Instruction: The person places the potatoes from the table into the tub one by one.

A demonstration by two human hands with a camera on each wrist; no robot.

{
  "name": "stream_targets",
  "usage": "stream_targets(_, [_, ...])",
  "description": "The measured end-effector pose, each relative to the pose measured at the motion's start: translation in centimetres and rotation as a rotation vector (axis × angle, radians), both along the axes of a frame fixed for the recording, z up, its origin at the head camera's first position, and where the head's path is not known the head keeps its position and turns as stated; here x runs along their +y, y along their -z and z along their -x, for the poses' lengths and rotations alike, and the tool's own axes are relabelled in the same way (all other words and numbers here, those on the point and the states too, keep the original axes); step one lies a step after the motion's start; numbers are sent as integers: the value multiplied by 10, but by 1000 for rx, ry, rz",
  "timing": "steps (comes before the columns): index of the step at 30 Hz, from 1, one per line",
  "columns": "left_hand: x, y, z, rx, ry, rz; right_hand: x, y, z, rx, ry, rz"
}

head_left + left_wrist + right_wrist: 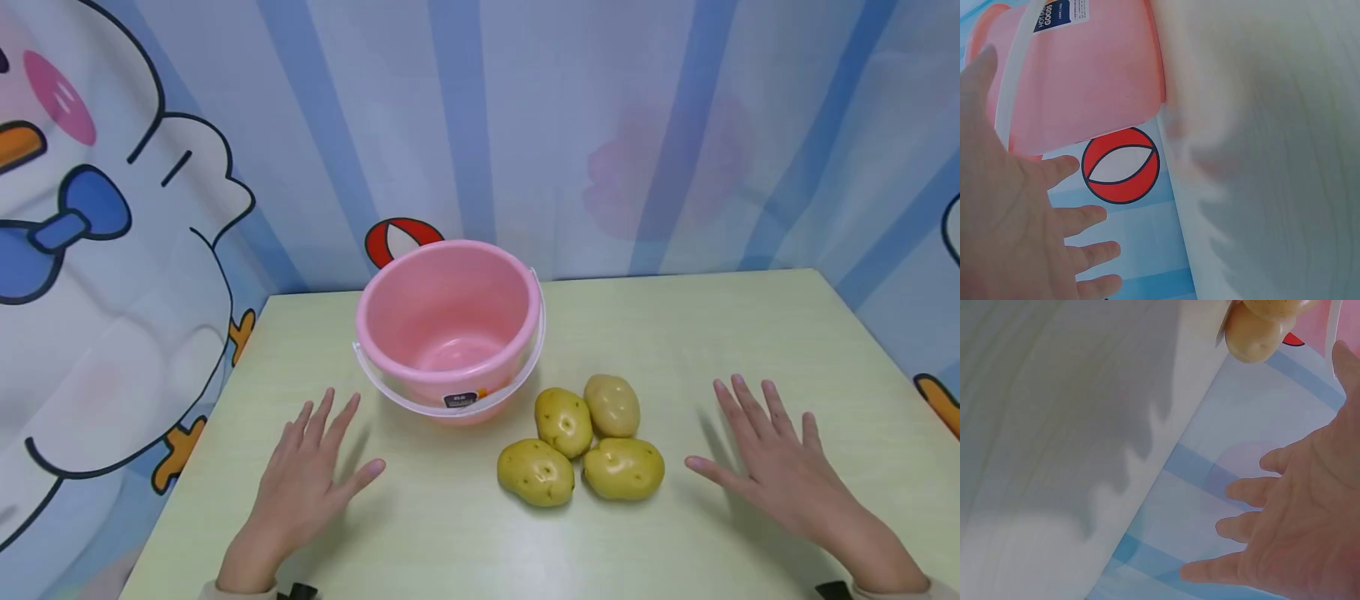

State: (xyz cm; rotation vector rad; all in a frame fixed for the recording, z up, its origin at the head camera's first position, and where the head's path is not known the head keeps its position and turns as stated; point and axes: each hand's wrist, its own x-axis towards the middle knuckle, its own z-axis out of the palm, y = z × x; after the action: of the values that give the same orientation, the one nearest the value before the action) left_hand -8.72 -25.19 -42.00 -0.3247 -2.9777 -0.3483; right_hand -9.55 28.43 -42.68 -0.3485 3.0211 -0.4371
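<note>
My left hand (pixel 303 483) is spread over the table's left side, fingers straight and holding nothing. Just beyond its fingertips stands a pink bucket (pixel 442 312), upright, with nothing inside; its white handle (pixel 450 411) hangs down across the front. Several yellowish potatoes lie in a cluster in front of the bucket and to its right: a left one (pixel 536 472), a middle one (pixel 563 422), a paler back one (pixel 612 405) and a right one (pixel 624 469). Right of them, my right hand (pixel 787 475) hovers with fingers spread, also holding nothing, its shadow cast on the table.
The pale wooden table (pixel 712 333) ends at the back against a blue striped curtain (pixel 570 125). A large white cartoon bird (pixel 112 350) is printed on the left side of the backdrop. A red and white ball print (pixel 1121 165) shows behind the bucket.
</note>
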Motion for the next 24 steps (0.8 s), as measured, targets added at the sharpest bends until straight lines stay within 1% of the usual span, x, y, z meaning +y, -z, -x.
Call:
stream_targets(4, [-1,-4,2,16,9,-54,-1,-2,1,4,-10,6])
stream_targets(7, [-1,-9,4,20,-1,-124,-1,-3,2,3,-21,12])
stream_targets(13, [0,-19,12,12,-29,-344,-1,-4,3,-4,-35,33])
stream_targets(16, [1,-24,15,33,-22,-457,-1,-4,3,-1,-37,43])
stream_targets(18, [2,-26,17,52,-15,-508,-1,-4,3,0,-40,45])
stream_targets(21, [4,-30,19,69,-15,-553,-2,-5,4,0,-49,49])
stream_targets(24, [7,-34,22,65,-35,-585,-4,-7,5,7,-61,61])
